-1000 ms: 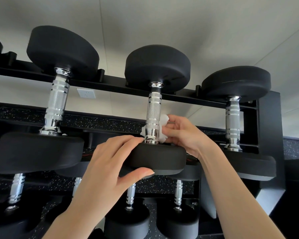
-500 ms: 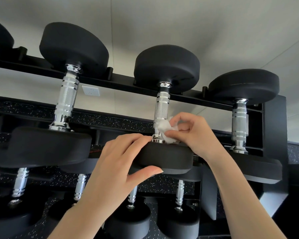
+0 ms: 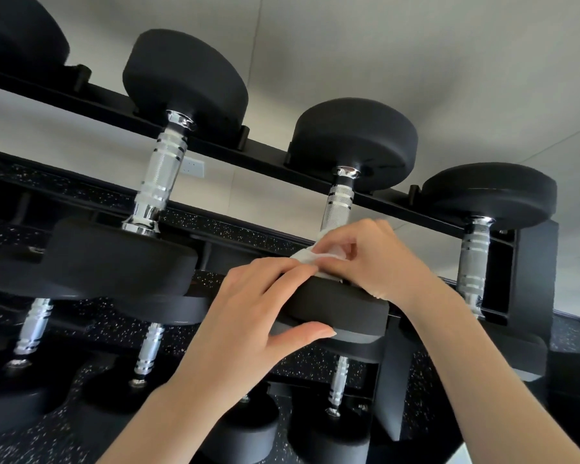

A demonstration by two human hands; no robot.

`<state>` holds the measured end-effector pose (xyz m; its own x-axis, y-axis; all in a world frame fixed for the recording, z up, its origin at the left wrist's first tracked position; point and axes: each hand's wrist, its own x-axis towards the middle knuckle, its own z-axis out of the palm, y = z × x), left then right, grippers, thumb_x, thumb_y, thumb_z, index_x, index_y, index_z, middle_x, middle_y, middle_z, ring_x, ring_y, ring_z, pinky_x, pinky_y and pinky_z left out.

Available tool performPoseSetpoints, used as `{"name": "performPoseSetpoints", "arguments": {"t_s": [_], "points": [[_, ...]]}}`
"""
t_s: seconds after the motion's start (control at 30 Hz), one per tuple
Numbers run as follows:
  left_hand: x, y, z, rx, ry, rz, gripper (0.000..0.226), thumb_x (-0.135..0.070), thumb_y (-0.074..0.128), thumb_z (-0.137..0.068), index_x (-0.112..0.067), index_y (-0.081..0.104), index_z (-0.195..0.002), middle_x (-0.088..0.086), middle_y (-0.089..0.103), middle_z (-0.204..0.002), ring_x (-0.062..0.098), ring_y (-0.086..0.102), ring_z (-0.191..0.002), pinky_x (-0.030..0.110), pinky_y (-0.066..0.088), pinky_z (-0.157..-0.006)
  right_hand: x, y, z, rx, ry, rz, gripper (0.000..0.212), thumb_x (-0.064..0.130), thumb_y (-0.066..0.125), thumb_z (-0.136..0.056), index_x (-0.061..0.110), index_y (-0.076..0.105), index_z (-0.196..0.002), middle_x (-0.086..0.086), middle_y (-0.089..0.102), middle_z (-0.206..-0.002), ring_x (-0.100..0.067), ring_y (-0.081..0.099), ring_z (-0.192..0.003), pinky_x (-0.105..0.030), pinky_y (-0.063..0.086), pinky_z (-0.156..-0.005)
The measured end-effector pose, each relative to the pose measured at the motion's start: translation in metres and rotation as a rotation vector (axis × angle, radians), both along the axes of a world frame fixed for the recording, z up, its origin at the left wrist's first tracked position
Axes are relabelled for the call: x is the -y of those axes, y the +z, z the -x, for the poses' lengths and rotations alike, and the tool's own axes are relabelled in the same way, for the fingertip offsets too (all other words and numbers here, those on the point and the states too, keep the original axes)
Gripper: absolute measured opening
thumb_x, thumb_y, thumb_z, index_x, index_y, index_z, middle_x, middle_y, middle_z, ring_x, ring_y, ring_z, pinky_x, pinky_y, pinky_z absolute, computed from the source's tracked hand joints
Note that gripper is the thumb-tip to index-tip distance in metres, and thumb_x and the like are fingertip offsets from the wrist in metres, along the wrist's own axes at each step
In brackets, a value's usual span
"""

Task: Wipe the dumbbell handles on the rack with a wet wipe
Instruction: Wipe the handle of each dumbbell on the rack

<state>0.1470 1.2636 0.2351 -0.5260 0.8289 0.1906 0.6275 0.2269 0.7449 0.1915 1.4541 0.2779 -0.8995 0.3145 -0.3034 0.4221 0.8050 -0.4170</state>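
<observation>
No brand, label or writing can be read on any dumbbell or on the rack (image 3: 529, 283).

Taking the middle dumbbell (image 3: 352, 142) on the top rail as the landmark: far to its left a black dumbbell end shows only at the frame's edge. Next to the left sits another dumbbell (image 3: 158, 179), its ribbed chrome handle bare, with a white wall socket (image 3: 194, 168) just behind that handle.

The left hand (image 3: 248, 316) grips the near end of the middle dumbbell, fingers lying over the top edge of the black weight and thumb pressed on its outer face. The fingertips reach just beside the wet wipe (image 3: 310, 254).

The middle dumbbell's handle (image 3: 339, 204) is knurled chrome; its upper part is bare, its lower part is covered by the wipe and the right hand. The wipe is white and crumpled, wrapped at the base of this handle, right above the near weight.

The right hand (image 3: 372, 259) is curled round the handle's lower end, pinching the wipe against it from the right side, fingers bent, knuckles up.

To the right of the landmark stands one more dumbbell (image 3: 489, 192), handle bare, beside the rack's black end post. Below the landmark, smaller dumbbells rest on lower tiers.
</observation>
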Motion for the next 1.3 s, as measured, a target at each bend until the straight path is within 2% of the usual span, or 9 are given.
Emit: {"name": "performPoseSetpoints", "arguments": {"t_s": [0.07,0.1,0.27,0.4,0.8,1.0,1.13,1.2,1.3], "points": [[0.000,-0.001,0.000,-0.006,0.004,-0.009,0.056,-0.063,0.046,-0.086,-0.024,0.054,-0.125,-0.014,0.050,-0.121,0.002,0.043,-0.112,0.017,0.024,-0.099,0.003,0.001,0.005,0.037,0.037,-0.059,0.014,0.042,0.065,-0.081,0.032,0.071,-0.090,0.011,0.056,-0.070,-0.013,0.054,-0.074,-0.035,0.049,-0.071],[0.000,-0.001,0.000,-0.007,0.008,-0.017,0.055,-0.062,0.047,-0.085,-0.024,0.055,-0.124,-0.015,0.050,-0.121,0.002,0.043,-0.112,0.016,0.024,-0.099,0.005,0.002,0.009,0.056,0.057,-0.103,0.014,0.043,0.063,-0.082,0.033,0.070,-0.091,0.008,0.058,-0.075,-0.018,0.057,-0.081,-0.037,0.050,-0.073],[-0.001,-0.004,0.000,-0.027,0.028,-0.052,0.056,-0.061,0.049,-0.084,-0.021,0.058,-0.121,-0.012,0.053,-0.119,0.004,0.045,-0.112,0.021,0.028,-0.098,0.017,0.004,0.024,0.119,0.128,-0.369,0.019,0.044,0.058,-0.085,0.033,0.064,-0.099,-0.003,0.063,-0.098,-0.025,0.058,-0.095,-0.029,0.041,-0.067],[0.000,-0.005,0.002,-0.046,0.025,-0.048,0.057,-0.063,0.046,-0.085,-0.021,0.060,-0.121,-0.010,0.056,-0.117,0.006,0.047,-0.111,0.026,0.031,-0.097,0.020,0.006,0.031,0.132,0.120,-0.463,0.024,0.036,0.055,-0.087,0.028,0.062,-0.109,-0.008,0.062,-0.104,-0.028,0.057,-0.097,-0.031,0.041,-0.070],[0.000,-0.008,0.004,-0.053,0.035,-0.077,0.056,-0.065,0.046,-0.084,-0.024,0.058,-0.121,-0.012,0.056,-0.115,0.006,0.049,-0.106,0.028,0.034,-0.094,-0.013,0.012,0.065,-0.010,-0.085,-0.454,0.023,0.029,0.062,-0.086,0.021,0.068,-0.107,-0.008,0.068,-0.092,-0.024,0.061,-0.077,-0.035,0.053,-0.071],[0.000,-0.010,0.005,-0.063,0.030,-0.087,0.056,-0.065,0.045,-0.085,-0.023,0.060,-0.120,-0.011,0.057,-0.113,0.007,0.049,-0.104,0.028,0.034,-0.092,-0.006,0.001,0.063,-0.188,-0.176,-0.622,0.022,0.026,0.053,-0.091,0.017,0.068,-0.103,-0.009,0.066,-0.084,-0.030,0.059,-0.074,-0.031,0.042,-0.061],[-0.001,-0.010,0.006,-0.068,0.021,-0.080,0.057,-0.065,0.045,-0.085,-0.023,0.060,-0.119,-0.011,0.057,-0.113,0.008,0.051,-0.104,0.029,0.035,-0.092,-0.004,-0.001,0.056,-0.208,-0.184,-0.513,0.021,0.026,0.058,-0.088,0.017,0.069,-0.103,-0.004,0.068,-0.085,-0.024,0.061,-0.071,-0.033,0.050,-0.065],[0.000,-0.010,0.006,-0.065,0.018,-0.079,0.056,-0.065,0.047,-0.084,-0.023,0.060,-0.119,-0.012,0.057,-0.114,0.007,0.051,-0.106,0.028,0.034,-0.092,-0.002,0.000,0.050,-0.143,-0.163,-0.483,0.017,0.026,0.059,-0.086,0.019,0.069,-0.098,0.002,0.062,-0.072,-0.016,0.053,-0.059,-0.027,0.042,-0.058],[0.000,-0.010,0.007,-0.064,0.004,-0.080,0.055,-0.064,0.049,-0.084,-0.023,0.058,-0.120,-0.012,0.057,-0.115,0.008,0.053,-0.108,0.029,0.036,-0.093,0.004,0.001,0.036,-0.097,-0.161,-0.350,0.007,0.028,0.063,-0.083,0.023,0.069,-0.083,0.015,0.043,-0.054,-0.007,0.042,-0.052,-0.025,0.035,-0.056]]}}
